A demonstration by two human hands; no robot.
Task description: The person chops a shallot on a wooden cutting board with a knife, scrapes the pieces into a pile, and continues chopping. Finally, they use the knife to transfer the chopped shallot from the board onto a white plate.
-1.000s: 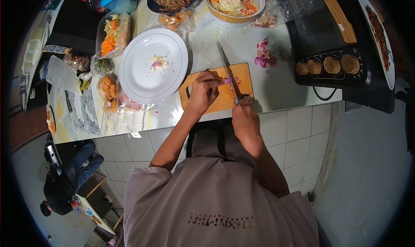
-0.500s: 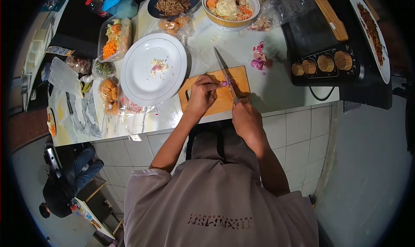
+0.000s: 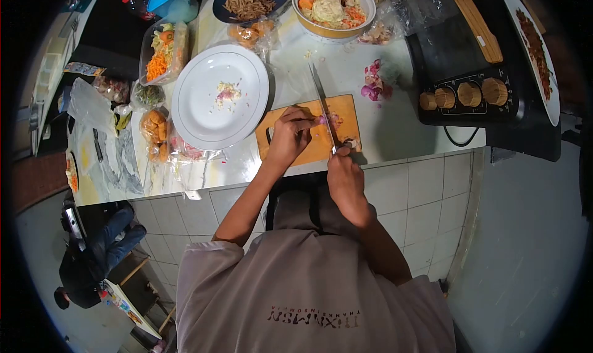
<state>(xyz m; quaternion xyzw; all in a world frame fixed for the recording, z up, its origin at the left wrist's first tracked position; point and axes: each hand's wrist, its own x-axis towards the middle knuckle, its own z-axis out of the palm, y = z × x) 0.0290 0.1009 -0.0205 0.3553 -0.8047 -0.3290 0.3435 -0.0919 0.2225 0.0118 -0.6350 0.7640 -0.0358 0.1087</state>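
Note:
My right hand (image 3: 346, 179) is wrapped round the handle of a long kitchen knife (image 3: 322, 96), whose blade points away from me across the wooden cutting board (image 3: 290, 153). Against the blade's left side, a small purple shallot (image 3: 320, 120) is pinched in the fingertips of my left hand (image 3: 291, 134). Chopped shallot bits (image 3: 336, 119) lie on the board just right of the blade. Left of the board, a white plate (image 3: 191, 115) carries a small heap of finely chopped pale and purple pieces (image 3: 228, 93).
Purple shallot peels (image 3: 374, 84) lie right of the board. Further right stands a black stove (image 3: 457, 100) with wooden knobs. A bowl of food (image 3: 302, 24), a dark plate of brown strips (image 3: 217, 10) and a vegetable container (image 3: 146, 56) line the back. At lower left a person (image 3: 92, 260) sits.
My right hand has drawn the knife slightly back toward me and a little left, with the blade standing straighter. My left hand stays nearly in place on the shallot.

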